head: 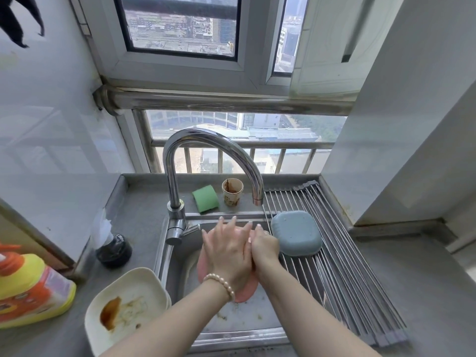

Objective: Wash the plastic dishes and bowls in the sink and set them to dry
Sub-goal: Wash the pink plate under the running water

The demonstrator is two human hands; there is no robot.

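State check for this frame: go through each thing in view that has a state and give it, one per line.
Pink dish: over the sink, under both hands.
Blue bowl: upside down on the drying rack.
White plate: dirty, brown smears, on the counter.
Paper cup: upright, stained inside.
Left hand: fingers straight, flat on the dish.
Right hand: grip unclear.

Even daylight is admitted through the window (180,24) at 12 o'clock. Glare is seen on the faucet (206,140) arc and the wall tiles (51,130) at 9 o'clock. Straight lines are bowed at the edges; slight softness is noted at 7 o'clock.
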